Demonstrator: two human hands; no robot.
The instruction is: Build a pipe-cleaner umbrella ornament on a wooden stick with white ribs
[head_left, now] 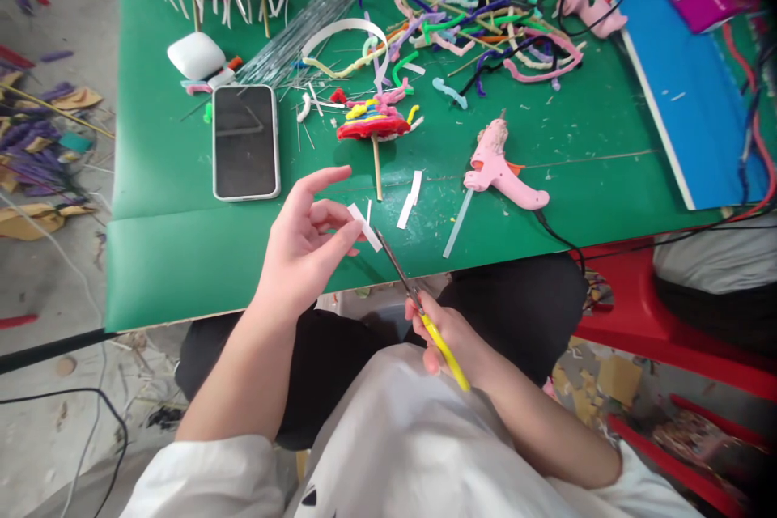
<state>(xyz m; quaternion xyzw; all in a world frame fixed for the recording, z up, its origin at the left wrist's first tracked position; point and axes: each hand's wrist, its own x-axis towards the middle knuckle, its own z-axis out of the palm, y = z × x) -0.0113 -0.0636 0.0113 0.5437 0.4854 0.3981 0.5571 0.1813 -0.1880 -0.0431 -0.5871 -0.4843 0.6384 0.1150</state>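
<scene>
My left hand (307,239) pinches a small white paper strip (363,225) between thumb and fingers, above the near edge of the green table (182,243). My right hand (449,338) grips yellow-handled scissors (418,307), whose blades reach up to the strip. Just beyond stands a small red and yellow pipe-cleaner umbrella (373,123) on a wooden stick. Two more white strips (409,199) lie beside it.
A phone (245,142) lies face up at the left, with a white case (195,55) behind it. A pink glue gun (501,170) rests at the right. Loose pipe cleaners (479,32) cover the back. A blue board (692,89) and red stool (643,316) are at the right.
</scene>
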